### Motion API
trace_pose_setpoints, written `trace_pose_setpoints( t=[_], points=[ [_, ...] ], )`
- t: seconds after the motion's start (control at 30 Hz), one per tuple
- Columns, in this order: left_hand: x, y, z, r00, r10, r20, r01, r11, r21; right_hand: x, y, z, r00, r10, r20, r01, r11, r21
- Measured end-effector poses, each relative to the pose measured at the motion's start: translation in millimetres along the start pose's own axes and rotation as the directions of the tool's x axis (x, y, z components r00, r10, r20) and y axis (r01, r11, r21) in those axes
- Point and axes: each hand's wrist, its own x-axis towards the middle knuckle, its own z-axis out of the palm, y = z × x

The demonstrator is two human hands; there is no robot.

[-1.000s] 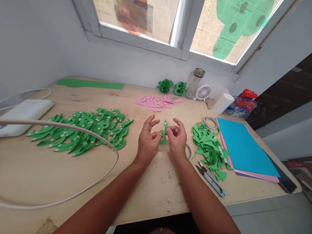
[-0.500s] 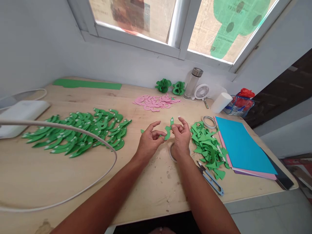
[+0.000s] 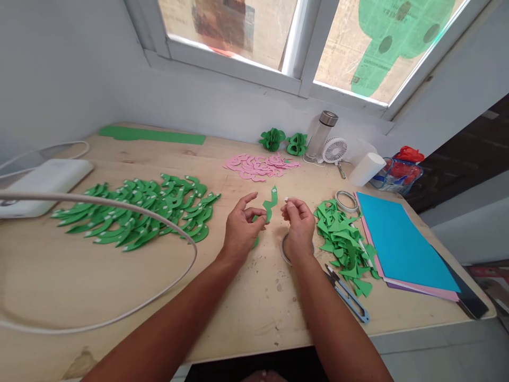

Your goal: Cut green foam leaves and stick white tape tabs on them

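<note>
Between the fingertips of my left hand (image 3: 242,228) is a curvy green paper strip (image 3: 272,197) with a small white square near its upper end. My right hand (image 3: 299,222), just right of the strip and apart from it, pinches a tiny white piece (image 3: 286,199) at its fingertips. Partly hidden under my right hand, a tape roll (image 3: 284,250) lies on the table. Many green cut strips (image 3: 131,212) with white squares are heaped to the left. Pink cut pieces (image 3: 258,166) lie beyond my hands.
Green scraps (image 3: 344,241), blue-handled snips (image 3: 352,301), another tape roll (image 3: 347,201) and coloured sheets (image 3: 401,239) are at the right. A white cable (image 3: 159,212) arches over the left side. A bottle (image 3: 318,138), small fan (image 3: 334,150) and two green paper balls (image 3: 272,139) stand behind.
My right hand has let go of the green strip and moved slightly away from it. The strip now stays in my left hand alone, turned a little. The view has shifted slightly.
</note>
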Motion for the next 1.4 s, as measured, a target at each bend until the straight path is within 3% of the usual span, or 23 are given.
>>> trace_pose_setpoints(
  t=[0.2,0.33,0.47,0.7,1.07,1.4],
  points=[
    [1.8,0.3,-3.0,0.999,0.039,-0.033,-0.038,0.999,0.02,-6.5,-1.1,2.1,0.968,0.034,0.249,-0.007,0.994,-0.107],
    [2.0,-0.3,-4.8,0.995,0.095,-0.022,-0.093,0.993,0.065,-8.1,0.9,1.4,0.939,0.037,0.342,0.052,0.967,-0.249],
    [1.9,0.0,-5.1,0.991,0.134,-0.019,-0.13,0.984,0.121,-8.5,0.6,-0.2,0.93,-0.014,0.366,0.169,0.903,-0.395],
    [-1.9,4.6,-2.8,0.979,0.204,-0.017,-0.19,0.937,0.294,-9.7,-1.1,-2.7,0.92,-0.098,0.38,0.297,0.807,-0.511],
    [-4.8,7.0,-2.5,0.96,0.277,0.03,-0.264,0.869,0.419,-7.6,0.6,-5.8,0.839,-0.263,0.476,0.533,0.569,-0.626],
    [-6.2,6.7,-2.2,0.953,0.3,0.04,-0.285,0.849,0.445,-10.2,-1.6,-6.0,0.774,-0.348,0.528,0.632,0.391,-0.669]
  ],
)
